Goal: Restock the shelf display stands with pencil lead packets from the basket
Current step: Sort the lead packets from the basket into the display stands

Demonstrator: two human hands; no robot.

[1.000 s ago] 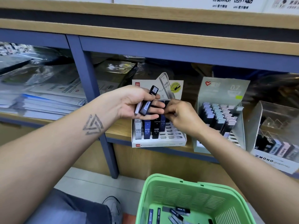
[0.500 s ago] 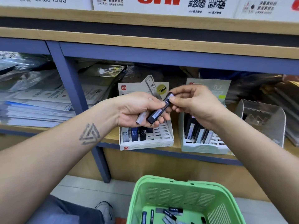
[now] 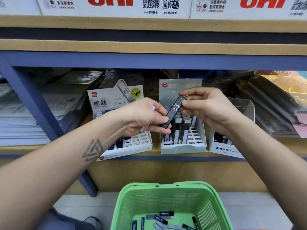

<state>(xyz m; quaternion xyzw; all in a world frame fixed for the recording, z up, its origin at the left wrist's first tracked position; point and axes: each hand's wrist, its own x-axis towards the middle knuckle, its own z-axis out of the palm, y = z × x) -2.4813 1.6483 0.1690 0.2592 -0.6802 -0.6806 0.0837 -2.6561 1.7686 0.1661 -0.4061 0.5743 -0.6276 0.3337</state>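
**Pencil lead packet held between both hands above the stands**

Pencil lead packet, black and marked HB 0.5, sits tilted in front of the shelf. The left hand pinches its lower end and also holds a white packet; the right hand pinches its upper end.

Behind them, the left display stand holds a few dark packets, with many slots bare. The middle display stand carries upright black and pale packets. A Mono stand sits to the right.

Below, the green basket contains loose packets scattered on its floor.
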